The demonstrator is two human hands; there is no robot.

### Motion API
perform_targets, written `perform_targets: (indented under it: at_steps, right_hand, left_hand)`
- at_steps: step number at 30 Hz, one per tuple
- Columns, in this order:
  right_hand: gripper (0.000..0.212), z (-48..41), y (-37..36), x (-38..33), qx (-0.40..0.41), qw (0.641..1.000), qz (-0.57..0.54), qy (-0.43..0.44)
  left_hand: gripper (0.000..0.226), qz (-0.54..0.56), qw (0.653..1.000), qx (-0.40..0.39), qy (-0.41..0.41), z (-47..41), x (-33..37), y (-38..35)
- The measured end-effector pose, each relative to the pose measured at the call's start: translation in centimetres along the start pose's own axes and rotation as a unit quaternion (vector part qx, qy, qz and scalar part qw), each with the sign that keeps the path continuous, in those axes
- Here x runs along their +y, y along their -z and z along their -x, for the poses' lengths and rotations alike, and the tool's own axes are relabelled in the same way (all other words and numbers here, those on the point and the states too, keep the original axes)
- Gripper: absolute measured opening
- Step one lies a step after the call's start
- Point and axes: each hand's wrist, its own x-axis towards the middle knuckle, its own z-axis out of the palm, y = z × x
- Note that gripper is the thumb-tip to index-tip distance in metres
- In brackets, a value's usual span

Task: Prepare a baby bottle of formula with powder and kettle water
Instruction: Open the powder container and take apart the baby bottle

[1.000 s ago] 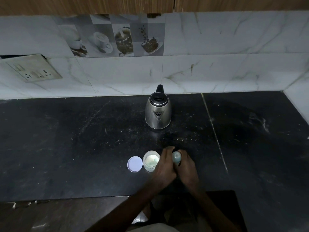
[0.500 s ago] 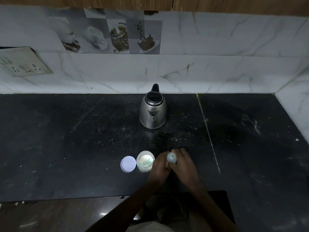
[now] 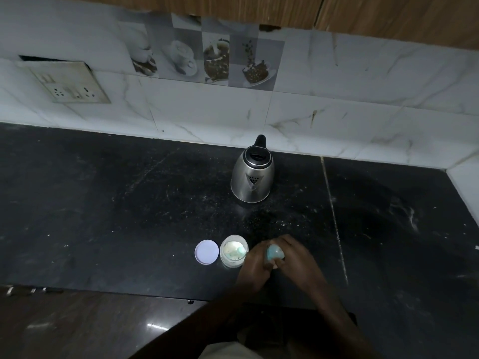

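1. Baby bottle [image 3: 275, 252], near countertop [image 3: 103, 216] front: left hand [image 3: 255, 266] and right hand [image 3: 296, 259] curl their fingers round it, hiding all but its teal top.
2. Powder jar [image 3: 233, 251], open, with lid [image 3: 206, 251] beside: just left.
3. Kettle [image 3: 252, 174]: behind, apart.

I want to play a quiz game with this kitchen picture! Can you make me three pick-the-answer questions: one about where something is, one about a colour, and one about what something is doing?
1. Where is the round lid compared with the powder jar?
A. on top of it
B. beside it, to its left
C. behind it

2. What colour is the body of the kettle?
A. silver
B. red
C. yellow

3. What are the left hand and right hand doing?
A. resting flat
B. lifting the kettle
C. holding the bottle together

Answers:
1 B, the lid lies flat on the counter, just left of the open jar.
2 A, its body is shiny metal under a black top.
3 C, fingers of both hands curl round the bottle.
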Motion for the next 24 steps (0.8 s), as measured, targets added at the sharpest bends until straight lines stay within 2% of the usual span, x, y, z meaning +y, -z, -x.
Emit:
perform_targets:
  at_steps: [6,11,16,20,24]
  right_hand:
    - [0.058,0.0,0.6,0.6,0.014,0.999,-0.048,-0.006]
    - [0.052,0.1,0.4,-0.2,-0.004,0.998,-0.055,-0.027]
    - [0.052,-0.3,0.4,-0.4,0.003,0.999,-0.035,-0.036]
    - [0.046,-0.3,0.3,-0.7,0.022,0.997,-0.030,-0.067]
    - [0.045,-0.1,0.1,-0.3,0.018,0.999,-0.021,-0.047]
  left_hand:
    - [0.046,0.024,0.999,-0.019,0.012,0.0,0.1,0.0]
    - [0.059,0.059,0.997,-0.041,0.037,0.3,0.2,0.0]
    - [0.045,0.092,0.995,0.009,0.032,0.6,0.8,-0.3]
    - [0.040,0.119,0.992,0.014,0.037,0.5,1.6,0.2]
    - [0.033,0.120,0.992,0.013,0.034,0.6,2.1,0.4]
